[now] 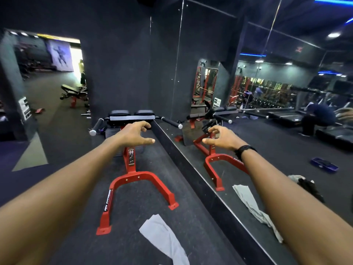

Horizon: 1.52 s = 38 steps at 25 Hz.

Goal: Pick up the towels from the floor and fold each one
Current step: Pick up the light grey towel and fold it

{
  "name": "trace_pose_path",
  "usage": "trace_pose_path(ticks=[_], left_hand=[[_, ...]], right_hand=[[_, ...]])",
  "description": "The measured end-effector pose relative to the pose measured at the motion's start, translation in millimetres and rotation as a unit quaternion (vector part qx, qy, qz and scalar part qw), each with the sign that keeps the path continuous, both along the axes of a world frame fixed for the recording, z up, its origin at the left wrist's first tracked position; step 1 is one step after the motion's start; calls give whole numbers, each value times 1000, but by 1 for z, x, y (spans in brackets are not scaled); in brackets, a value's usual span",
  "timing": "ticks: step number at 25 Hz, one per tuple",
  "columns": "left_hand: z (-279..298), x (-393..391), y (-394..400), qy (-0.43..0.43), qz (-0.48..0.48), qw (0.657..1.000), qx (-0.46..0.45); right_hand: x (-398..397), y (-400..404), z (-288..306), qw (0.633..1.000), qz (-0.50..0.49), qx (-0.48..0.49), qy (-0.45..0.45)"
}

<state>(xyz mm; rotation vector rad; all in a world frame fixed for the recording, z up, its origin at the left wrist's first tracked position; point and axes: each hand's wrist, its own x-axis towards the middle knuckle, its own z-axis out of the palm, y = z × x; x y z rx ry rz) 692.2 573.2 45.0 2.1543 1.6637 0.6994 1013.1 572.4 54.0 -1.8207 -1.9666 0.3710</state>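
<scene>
You are reaching both arms out over a gym floor, your left hand (136, 135) and right hand (222, 137) hanging loosely curled and holding nothing. The grey towel (164, 240) is lying crumpled on the dark floor (133, 236) well below them, beside the red bench frame (133, 188) and the wall mirror (267, 131).

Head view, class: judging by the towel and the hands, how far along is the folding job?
Done: nothing visible. The grey towel lies crumpled on the floor by the red bench frame. In hand: nothing; left hand and right hand reach forward empty. Left: picking up and folding.
</scene>
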Motion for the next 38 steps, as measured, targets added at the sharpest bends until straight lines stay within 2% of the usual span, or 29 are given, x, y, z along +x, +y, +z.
trace_pose_path(ticks=[9,12,19,25,28,35,38], left_hand=[[-24,76,143,-1,-72,997,-14],[-50,89,197,0,-102,994,-37],[-134,88,331,-13,-135,982,-132],[-278,94,389,19,-143,954,-262],[-372,105,390,40,-152,931,-331],[-596,125,366,52,-160,876,-453],[-679,126,353,60,-160,859,-483]], right_hand=[[52,116,-28,999,-42,-27,-18],[60,157,-51,996,-71,-44,-36],[55,258,-126,987,-133,-92,6],[51,308,-270,964,-149,-218,25],[58,316,-368,945,-154,-288,26],[68,257,-618,884,-187,-425,51],[69,221,-718,870,-189,-453,43]])
